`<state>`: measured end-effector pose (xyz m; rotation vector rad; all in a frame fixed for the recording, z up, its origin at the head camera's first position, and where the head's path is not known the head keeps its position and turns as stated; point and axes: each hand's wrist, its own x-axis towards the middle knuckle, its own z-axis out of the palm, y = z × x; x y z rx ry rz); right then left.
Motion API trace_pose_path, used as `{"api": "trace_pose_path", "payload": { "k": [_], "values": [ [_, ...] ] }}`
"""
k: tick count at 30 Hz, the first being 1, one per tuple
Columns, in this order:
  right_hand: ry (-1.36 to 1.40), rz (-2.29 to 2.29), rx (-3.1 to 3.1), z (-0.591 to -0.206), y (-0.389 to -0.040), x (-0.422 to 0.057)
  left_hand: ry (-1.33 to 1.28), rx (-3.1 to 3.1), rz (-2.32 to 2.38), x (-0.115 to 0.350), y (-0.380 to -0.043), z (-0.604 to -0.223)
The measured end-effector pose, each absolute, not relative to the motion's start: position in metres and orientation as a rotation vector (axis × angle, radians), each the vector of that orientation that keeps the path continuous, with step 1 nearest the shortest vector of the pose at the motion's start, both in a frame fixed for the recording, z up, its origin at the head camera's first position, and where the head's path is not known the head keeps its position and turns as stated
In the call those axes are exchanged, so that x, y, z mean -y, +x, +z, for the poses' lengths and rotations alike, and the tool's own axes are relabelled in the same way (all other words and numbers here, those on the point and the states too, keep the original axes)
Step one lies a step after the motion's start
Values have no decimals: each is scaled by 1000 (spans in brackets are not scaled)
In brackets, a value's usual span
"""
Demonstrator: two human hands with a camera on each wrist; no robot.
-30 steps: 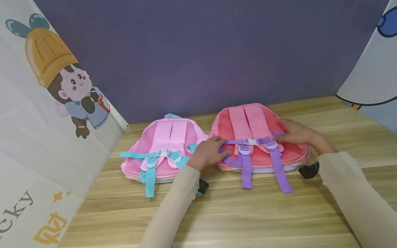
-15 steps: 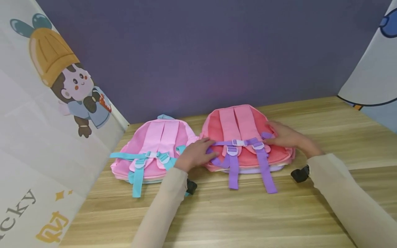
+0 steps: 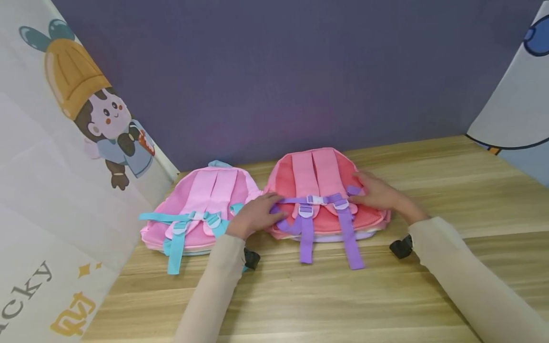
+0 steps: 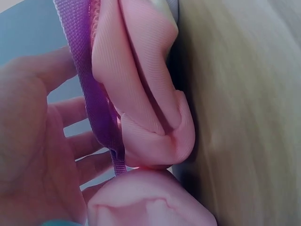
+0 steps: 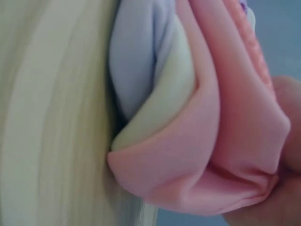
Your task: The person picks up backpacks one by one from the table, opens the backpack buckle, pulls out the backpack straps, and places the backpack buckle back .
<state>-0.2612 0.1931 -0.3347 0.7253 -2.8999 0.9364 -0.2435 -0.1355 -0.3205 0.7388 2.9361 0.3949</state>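
Note:
A coral-pink backpack (image 3: 283,176) lies back side up on the table, its purple straps (image 3: 351,243) trailing toward the front. My left hand (image 3: 255,214) rests at its left side, fingers extended over the edge by the purple strap. In the left wrist view those fingers are spread behind the purple webbing (image 4: 94,113). Against the right side of the same bag lies my right hand (image 3: 379,193), fingers reaching onto the fabric. The right wrist view shows only part of that hand beside the coral side panel (image 5: 183,155). A lighter pink backpack (image 3: 184,193) with turquoise straps (image 3: 177,252) sits immediately left, partly hidden by my left hand.
The wood-grain table (image 3: 326,305) meets a dark purple-grey wall (image 3: 300,76) just behind the bags. A white panel with a cartoon figure (image 3: 113,114) borders the left side. Another printed panel (image 3: 514,100) stands at the far right.
Both backpacks have slid left along the table, side by side. My two hands have travelled left with them, keeping their places at the coral bag's sides.

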Motion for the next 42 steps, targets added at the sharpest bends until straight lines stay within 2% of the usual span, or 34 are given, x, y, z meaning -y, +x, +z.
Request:
{"api": "trace_pose_path", "payload": {
  "k": [20,28,42],
  "values": [
    [661,875,2958,-331,-264,-171,776,-2983,426,148,-244,-316],
    [663,870,2941,-325,-261,-170,753,-3071,386,138,-248,-317],
    [768,849,2764,-320,-262,-146,924,-3047,482,107,-258,-317]
  ]
}}
